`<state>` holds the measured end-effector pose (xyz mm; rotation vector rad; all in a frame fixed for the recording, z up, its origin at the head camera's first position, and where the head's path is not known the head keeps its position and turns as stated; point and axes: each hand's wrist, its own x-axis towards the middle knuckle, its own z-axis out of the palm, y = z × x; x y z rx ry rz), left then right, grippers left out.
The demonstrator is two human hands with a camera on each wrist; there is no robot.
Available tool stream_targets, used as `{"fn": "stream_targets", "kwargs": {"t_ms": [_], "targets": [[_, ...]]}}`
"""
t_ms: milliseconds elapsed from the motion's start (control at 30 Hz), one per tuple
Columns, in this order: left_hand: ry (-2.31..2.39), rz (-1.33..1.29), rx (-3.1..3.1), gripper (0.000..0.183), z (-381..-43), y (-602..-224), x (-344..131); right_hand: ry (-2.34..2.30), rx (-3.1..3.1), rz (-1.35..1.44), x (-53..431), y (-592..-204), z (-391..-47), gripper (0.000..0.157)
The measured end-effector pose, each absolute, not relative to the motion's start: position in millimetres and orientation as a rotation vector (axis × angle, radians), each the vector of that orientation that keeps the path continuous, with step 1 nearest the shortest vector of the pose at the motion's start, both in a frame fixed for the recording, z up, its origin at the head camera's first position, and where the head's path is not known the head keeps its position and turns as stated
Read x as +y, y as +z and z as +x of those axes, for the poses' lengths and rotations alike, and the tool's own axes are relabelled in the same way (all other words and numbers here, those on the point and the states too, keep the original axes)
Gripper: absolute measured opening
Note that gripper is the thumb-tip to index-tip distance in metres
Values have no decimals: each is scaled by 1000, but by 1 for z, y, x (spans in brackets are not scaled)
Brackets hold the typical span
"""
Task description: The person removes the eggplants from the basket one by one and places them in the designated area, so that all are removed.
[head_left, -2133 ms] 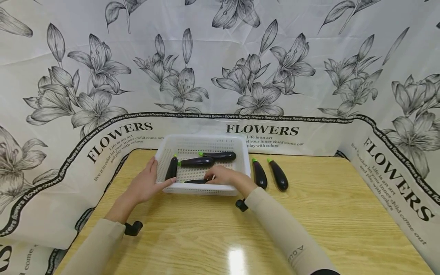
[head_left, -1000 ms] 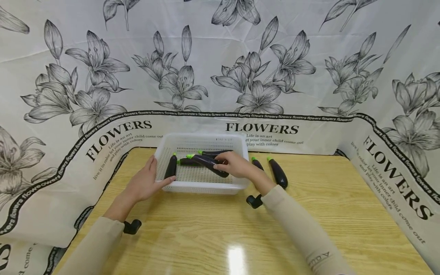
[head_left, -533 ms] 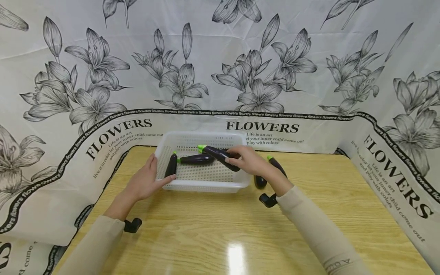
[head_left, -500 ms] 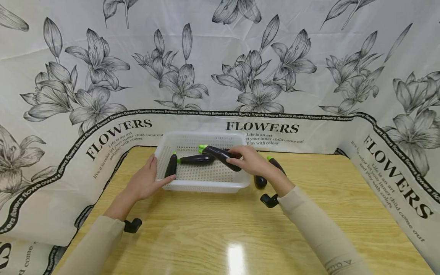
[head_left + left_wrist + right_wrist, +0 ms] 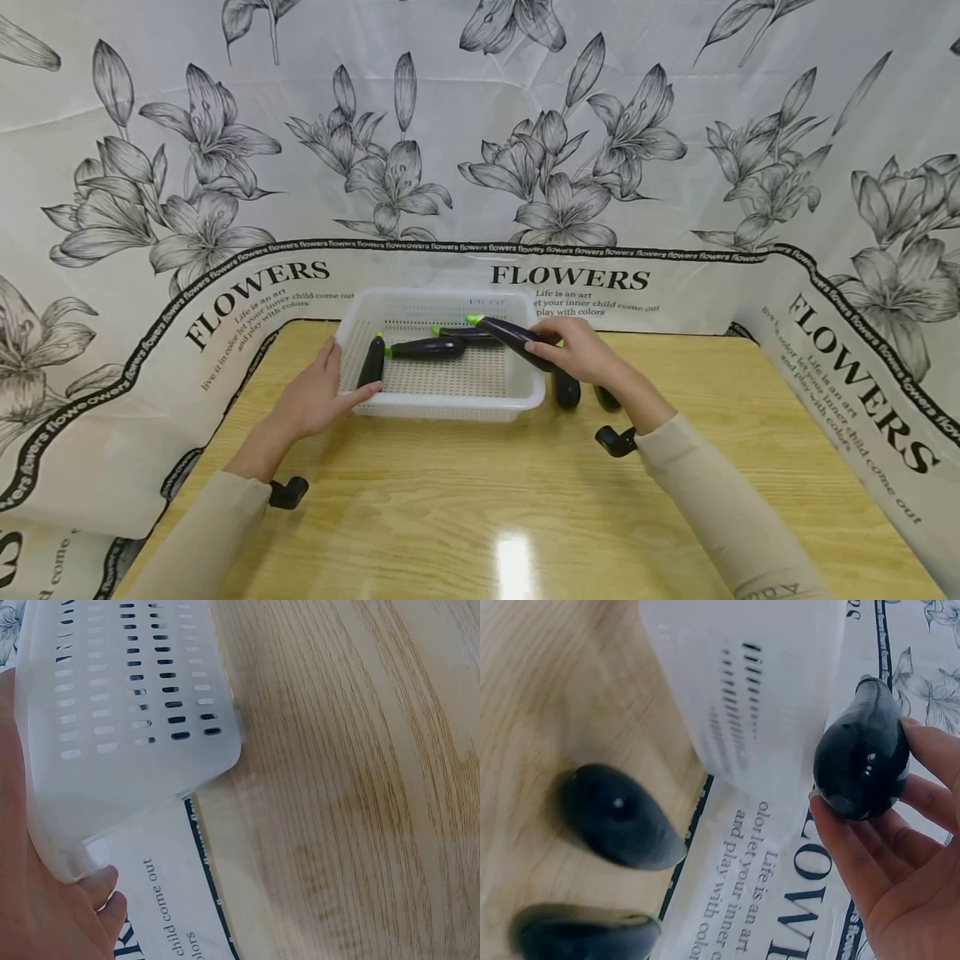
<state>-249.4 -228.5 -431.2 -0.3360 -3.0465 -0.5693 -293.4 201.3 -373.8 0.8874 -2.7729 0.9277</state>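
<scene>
While the left hand [image 5: 311,398] grips the white, perforated plastic basket [image 5: 450,403], the right hand [image 5: 587,352] pinches a glossy, dark-purple, green-stemmed eggplant [image 5: 510,337], slanting ahead and left of it — a firm, high hold should avoid knocking the basket.

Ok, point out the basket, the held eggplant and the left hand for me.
Basket [image 5: 450,402], head view: its near rim.
Held eggplant [image 5: 861,761], right wrist view: its rounded dark body.
Left hand [image 5: 310,397], head view: the back of the hand.
</scene>
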Motion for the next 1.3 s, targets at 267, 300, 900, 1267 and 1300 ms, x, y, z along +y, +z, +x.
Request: {"fn": "stream_targets", "kwargs": {"t_ms": [267,300,900,1267,1300], "targets": [[-569,-340,-3050,122,-249,-429,-226,954,-2809,721,235,-386,-291,30],[-574,-337,-3050,122,-248,-429,-226,952,-2809,715,239,-388,-291,30],[-577,-331,-3041,123,-248,-429,-228,858,-2837,426,311,-403,-280,40],[-592,-335,-3036,122,-249,-428,-227,852,-2893,271,342,-418,-281,45],[-592,-335,-3038,123,-249,-429,-227,851,-2894,260,344,-421,-281,45]]}}
